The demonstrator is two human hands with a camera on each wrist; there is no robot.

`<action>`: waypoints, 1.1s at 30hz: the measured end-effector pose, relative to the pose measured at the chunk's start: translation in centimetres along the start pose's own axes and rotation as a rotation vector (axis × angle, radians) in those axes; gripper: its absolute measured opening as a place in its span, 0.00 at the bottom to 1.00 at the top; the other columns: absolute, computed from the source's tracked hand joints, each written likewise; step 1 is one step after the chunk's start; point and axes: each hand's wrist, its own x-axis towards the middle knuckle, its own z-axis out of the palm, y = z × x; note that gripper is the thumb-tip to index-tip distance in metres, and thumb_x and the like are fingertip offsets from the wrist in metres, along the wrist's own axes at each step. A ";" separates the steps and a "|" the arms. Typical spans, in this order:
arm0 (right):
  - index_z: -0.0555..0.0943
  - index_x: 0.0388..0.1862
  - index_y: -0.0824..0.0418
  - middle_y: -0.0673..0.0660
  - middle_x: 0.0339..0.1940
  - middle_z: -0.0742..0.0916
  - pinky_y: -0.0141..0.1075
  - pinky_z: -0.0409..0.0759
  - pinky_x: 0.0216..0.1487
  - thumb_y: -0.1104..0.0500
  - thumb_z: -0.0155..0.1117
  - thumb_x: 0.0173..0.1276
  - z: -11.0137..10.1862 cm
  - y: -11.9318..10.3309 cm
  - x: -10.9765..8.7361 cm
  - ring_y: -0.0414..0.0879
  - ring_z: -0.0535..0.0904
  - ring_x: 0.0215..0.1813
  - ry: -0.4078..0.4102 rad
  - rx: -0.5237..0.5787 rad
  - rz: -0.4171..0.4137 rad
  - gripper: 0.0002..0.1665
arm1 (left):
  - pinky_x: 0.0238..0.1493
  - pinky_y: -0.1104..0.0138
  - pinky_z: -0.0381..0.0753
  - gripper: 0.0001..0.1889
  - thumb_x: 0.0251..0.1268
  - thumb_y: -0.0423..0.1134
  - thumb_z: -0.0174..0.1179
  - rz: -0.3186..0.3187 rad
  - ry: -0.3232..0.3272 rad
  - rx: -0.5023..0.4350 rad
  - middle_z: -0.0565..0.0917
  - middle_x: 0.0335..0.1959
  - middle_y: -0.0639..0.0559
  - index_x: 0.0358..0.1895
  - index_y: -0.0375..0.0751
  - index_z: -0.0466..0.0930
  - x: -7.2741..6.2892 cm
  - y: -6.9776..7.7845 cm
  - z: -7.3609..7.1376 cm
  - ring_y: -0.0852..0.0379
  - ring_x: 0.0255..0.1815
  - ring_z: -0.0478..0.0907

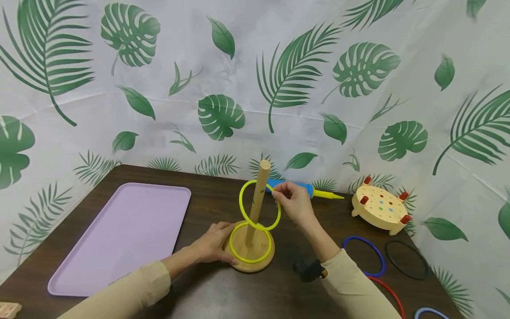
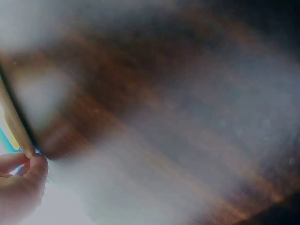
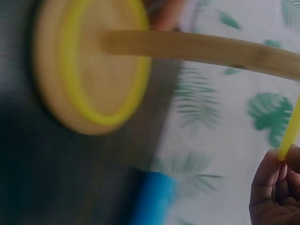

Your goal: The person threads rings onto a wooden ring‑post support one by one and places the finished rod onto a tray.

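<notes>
A wooden post [image 1: 259, 199] rises from a round wooden base [image 1: 260, 250]. My left hand [image 1: 217, 243] grips the base's left edge; in the left wrist view its thumb and fingers [image 2: 35, 166] pinch the rim. One yellow ring [image 1: 250, 262] lies flat on the base around the foot of the post. A second yellow ring [image 1: 241, 204] is held tilted by my right hand [image 1: 295, 204], between thumb and fingertips. This ring overlaps the post below its top, with its lower edge passing in front. Only a short piece of the held ring [image 3: 289, 133] shows in the right wrist view.
A lilac tray [image 1: 131, 235] lies to the left. Behind the stand is a blue and yellow pump [image 1: 312, 190]. A cream pegged board [image 1: 380, 206] stands at the right, with blue [image 1: 382, 261], black [image 1: 406, 277] and red rings [image 1: 392, 294] nearer me. A leaf-print curtain [image 1: 239, 66] hangs behind.
</notes>
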 end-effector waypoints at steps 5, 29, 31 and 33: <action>0.82 0.31 0.65 0.55 0.23 0.84 0.28 0.71 0.26 0.65 0.66 0.60 1.9 3.3 -1.4 0.39 0.72 0.25 -0.031 -0.127 0.078 0.03 | 0.57 0.49 0.69 0.48 0.39 0.49 0.76 0.000 -0.002 -0.003 0.71 0.60 0.36 0.65 0.30 0.65 0.0 0.1 0.0 0.41 0.57 0.66; 0.83 0.29 0.65 0.51 0.22 0.82 0.31 0.71 0.25 0.64 0.65 0.60 4.4 6.7 -3.5 0.40 0.72 0.24 -0.178 -0.206 0.262 0.03 | 0.57 0.49 0.69 0.49 0.38 0.50 0.76 -0.021 -0.005 -0.008 0.70 0.60 0.36 0.65 0.29 0.65 0.0 0.2 0.0 0.40 0.58 0.66; 0.83 0.29 0.64 0.51 0.21 0.82 0.31 0.71 0.25 0.64 0.66 0.60 4.5 6.7 -3.5 0.40 0.71 0.23 -0.179 -0.213 0.261 0.03 | 0.57 0.49 0.69 0.49 0.39 0.50 0.76 -0.022 -0.004 -0.004 0.70 0.60 0.36 0.65 0.29 0.65 0.0 0.2 0.0 0.40 0.58 0.66; 0.83 0.29 0.64 0.51 0.21 0.82 0.31 0.71 0.25 0.64 0.66 0.60 4.6 6.8 -3.5 0.40 0.71 0.23 -0.178 -0.221 0.261 0.03 | 0.57 0.49 0.69 0.49 0.39 0.50 0.76 -0.021 -0.005 -0.002 0.70 0.60 0.36 0.65 0.28 0.65 0.0 0.2 0.0 0.40 0.58 0.66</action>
